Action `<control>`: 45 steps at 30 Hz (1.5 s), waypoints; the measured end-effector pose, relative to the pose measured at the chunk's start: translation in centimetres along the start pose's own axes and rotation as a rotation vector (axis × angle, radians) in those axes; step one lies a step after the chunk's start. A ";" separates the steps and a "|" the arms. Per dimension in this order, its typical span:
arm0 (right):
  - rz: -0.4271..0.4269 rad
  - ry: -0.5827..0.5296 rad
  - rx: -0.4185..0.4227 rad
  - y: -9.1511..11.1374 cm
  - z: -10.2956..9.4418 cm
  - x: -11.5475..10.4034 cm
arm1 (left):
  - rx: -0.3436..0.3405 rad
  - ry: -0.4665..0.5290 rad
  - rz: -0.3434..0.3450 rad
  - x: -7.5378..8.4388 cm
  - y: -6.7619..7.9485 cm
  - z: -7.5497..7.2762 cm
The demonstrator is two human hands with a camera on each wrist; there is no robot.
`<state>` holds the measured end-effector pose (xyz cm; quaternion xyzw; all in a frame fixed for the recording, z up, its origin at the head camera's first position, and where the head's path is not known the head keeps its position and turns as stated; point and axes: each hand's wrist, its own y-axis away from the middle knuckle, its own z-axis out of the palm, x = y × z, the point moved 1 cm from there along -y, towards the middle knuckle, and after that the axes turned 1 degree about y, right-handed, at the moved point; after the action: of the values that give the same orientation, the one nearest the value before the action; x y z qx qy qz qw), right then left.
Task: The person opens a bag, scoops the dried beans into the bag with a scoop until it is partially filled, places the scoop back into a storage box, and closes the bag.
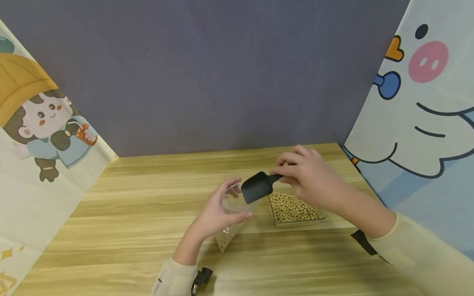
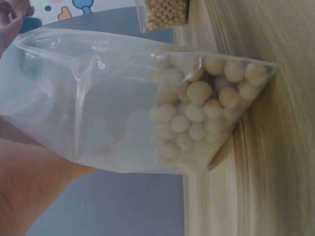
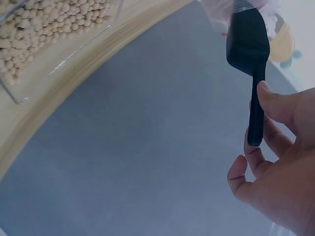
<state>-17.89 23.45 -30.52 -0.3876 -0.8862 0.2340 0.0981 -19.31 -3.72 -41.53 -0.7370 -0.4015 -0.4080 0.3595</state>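
My left hand (image 1: 212, 211) grips a clear plastic bag (image 2: 113, 103) near its mouth, thumb and fingers spread around the round opening. Soybeans (image 2: 197, 108) fill the bag's bottom corner, which is down at the tabletop. In my right hand (image 1: 309, 179), a black scoop (image 1: 256, 188) is pinched by its handle between thumb and fingers. The scoop's blade tilts down over the bag's mouth and overlaps its rim in the head view. From the right wrist, the scoop's handle (image 3: 257, 108) shows between the thumb and curled fingers.
A clear rectangular container (image 1: 300, 223) of soybeans stands on the wooden table (image 1: 148, 213), below and beside my right hand. A grey panel (image 1: 229, 74) rises behind the table, with cartoon-printed panels on both sides. A dark strap (image 1: 364, 242) hangs by the right sleeve.
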 end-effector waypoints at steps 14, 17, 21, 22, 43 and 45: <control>0.311 -0.069 0.045 8.5 1.0 7.9 | 0.019 -0.018 -0.005 -0.2 0.0 -0.1; 0.337 -0.061 -0.010 9.9 1.5 8.9 | 0.020 -0.021 -0.014 -0.1 0.1 -0.1; 0.366 -0.068 -0.072 10.8 2.0 9.5 | 0.024 -0.021 -0.017 -0.1 0.2 -0.2; 0.366 -0.064 -0.079 10.9 2.1 9.5 | 0.024 -0.023 -0.015 -0.1 0.2 -0.2; 0.375 -0.093 -0.255 11.7 4.1 8.9 | 0.017 -0.026 -0.001 -0.1 0.0 -0.1; 0.366 -0.099 -0.254 11.9 4.5 8.9 | 0.016 -0.023 0.002 -0.1 0.0 -0.1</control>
<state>-17.93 35.46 -40.38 -0.5391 -0.8273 0.1531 -0.0390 -19.41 -3.80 -41.59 -0.7389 -0.4082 -0.3961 0.3613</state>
